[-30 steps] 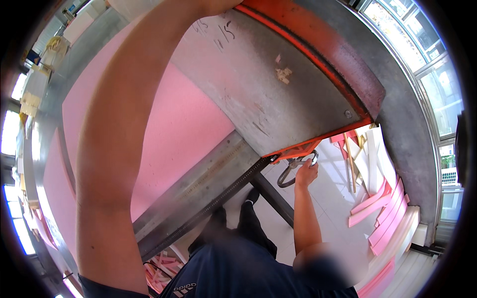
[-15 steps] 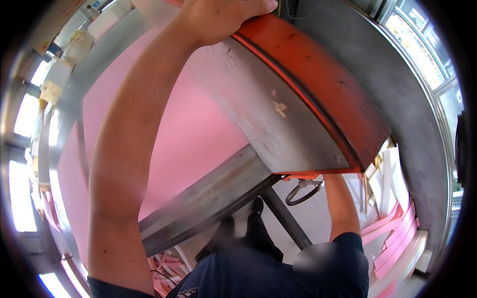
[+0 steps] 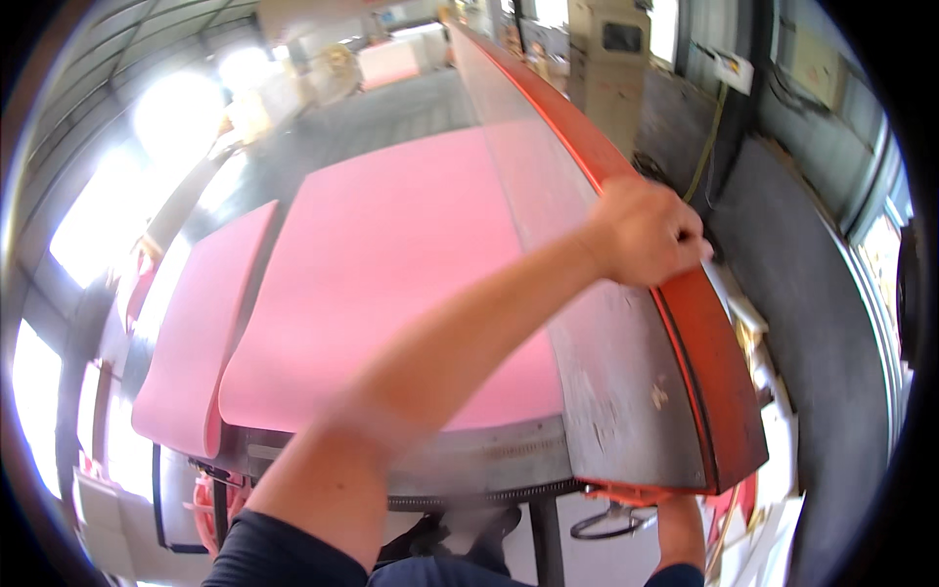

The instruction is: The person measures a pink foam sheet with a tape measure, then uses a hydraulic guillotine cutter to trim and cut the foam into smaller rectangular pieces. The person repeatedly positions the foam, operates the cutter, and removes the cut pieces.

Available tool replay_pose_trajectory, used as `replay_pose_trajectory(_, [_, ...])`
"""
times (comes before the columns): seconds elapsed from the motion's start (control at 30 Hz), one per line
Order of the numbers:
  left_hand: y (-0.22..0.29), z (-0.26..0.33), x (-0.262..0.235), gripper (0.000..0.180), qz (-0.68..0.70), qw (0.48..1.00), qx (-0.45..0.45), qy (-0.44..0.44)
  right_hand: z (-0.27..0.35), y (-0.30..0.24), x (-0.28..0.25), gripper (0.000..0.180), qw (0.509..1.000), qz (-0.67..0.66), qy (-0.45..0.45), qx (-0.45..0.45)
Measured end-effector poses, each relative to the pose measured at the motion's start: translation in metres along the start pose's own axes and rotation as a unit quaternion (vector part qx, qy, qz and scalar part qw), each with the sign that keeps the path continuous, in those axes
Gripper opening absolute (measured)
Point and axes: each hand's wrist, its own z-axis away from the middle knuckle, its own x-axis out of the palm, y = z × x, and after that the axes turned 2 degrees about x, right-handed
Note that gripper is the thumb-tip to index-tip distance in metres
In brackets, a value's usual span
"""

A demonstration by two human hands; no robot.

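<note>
My left hand (image 3: 648, 233) is closed in a fist on top of a long orange-red metal rail (image 3: 722, 377). Whatever lies within its fingers cannot be made out. Alongside the rail runs a scuffed grey metal strip (image 3: 626, 382), overlapping the edge of a broad pink foam sheet (image 3: 411, 254). My left forearm reaches across that sheet. Below the near end of the rail, my right forearm (image 3: 680, 533) comes up close to an orange bracket (image 3: 626, 492) and a dark metal ring handle (image 3: 604, 521). The rail's end hides my right hand.
A narrower pink sheet (image 3: 201, 338) lies to the left on the grey table (image 3: 381, 117). Pink and white offcuts (image 3: 758, 533) are piled at the lower right. A dark grey panel (image 3: 831, 293) stands along the right, and a beige cabinet (image 3: 606, 78) at the back.
The view has swung upward, bringing the far table and room into sight. My left hand remains at the rail, its fingers now showing as a fist. My right hand stays hidden beneath the rail's end.
</note>
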Motion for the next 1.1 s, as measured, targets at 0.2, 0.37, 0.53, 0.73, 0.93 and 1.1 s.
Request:
replay_pose_trajectory(0.2, [-0.002, 0.009, -0.001, 0.028, 0.023, 0.999, -0.02, 0.013, -0.001, -0.002, 0.01, 0.031, 1.0, 0.014, 0.01, 0.017])
replay_pose_trajectory(0.37, [-0.003, 0.012, -0.001, 0.027, 0.009, 0.999, -0.026, 0.025, 0.003, -0.009, 0.019, 0.031, 0.999, 0.025, 0.044, 0.019])
replay_pose_trajectory(0.53, [0.001, 0.014, 0.008, 0.023, 0.06, 0.993, -0.006, 0.1, 0.022, -0.018, 0.03, 0.03, 0.992, 0.037, 0.115, 0.037])
replay_pose_trajectory(0.73, [-0.024, 0.143, 0.033, 0.059, 0.068, 0.972, 0.045, 0.221, 0.079, -0.018, 0.074, 0.029, 0.926, 0.051, 0.368, 0.071])
replay_pose_trajectory(0.93, [-0.202, 0.55, 0.05, 0.065, -0.068, 0.983, -0.138, 0.099, 0.184, -0.025, 0.211, 0.029, 0.825, 0.075, 0.559, 0.036])
replay_pose_trajectory(1.1, [-0.256, 0.859, -0.073, 0.057, -0.23, 0.804, -0.539, 0.098, 0.245, -0.203, 0.458, 0.028, 0.917, -0.212, 0.296, -0.162])
